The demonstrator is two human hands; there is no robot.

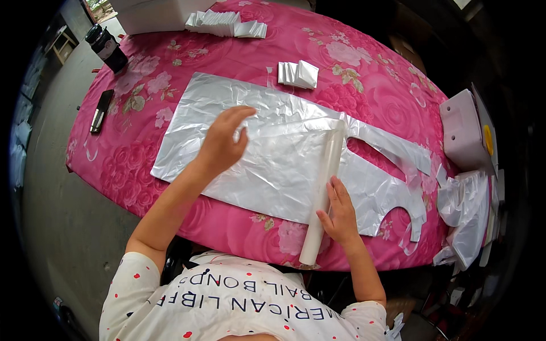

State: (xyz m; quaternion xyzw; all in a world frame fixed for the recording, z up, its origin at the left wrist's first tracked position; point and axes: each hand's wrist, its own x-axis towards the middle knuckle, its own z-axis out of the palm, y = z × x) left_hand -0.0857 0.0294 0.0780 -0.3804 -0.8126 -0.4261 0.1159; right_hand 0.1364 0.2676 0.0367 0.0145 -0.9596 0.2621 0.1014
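Note:
A stack of thin, silvery-white plastic sheets (pixel 199 113) lies flat on the table, its right end cut into straps and rounded openings like disposable aprons. A long whitish tube (pixel 313 238) lies across it, its near end jutting toward me past the sheets' edge. My right hand (pixel 340 215) rests against the tube's near half, fingers stretched and thumb apart. Over the left part of the sheets my left hand (pixel 224 141) is raised with fingers apart and nothing in it. Whether it touches the plastic I cannot tell.
A pink floral cloth (pixel 392 108) covers the table. Small folded white packets (pixel 298 74) lie beyond the sheets, more packets (pixel 224 24) beside a white box (pixel 153 14). A dark bottle (pixel 106 48) and black object (pixel 102 111) are left; a pale bin (pixel 466 131) and crumpled plastic (pixel 463 210) right.

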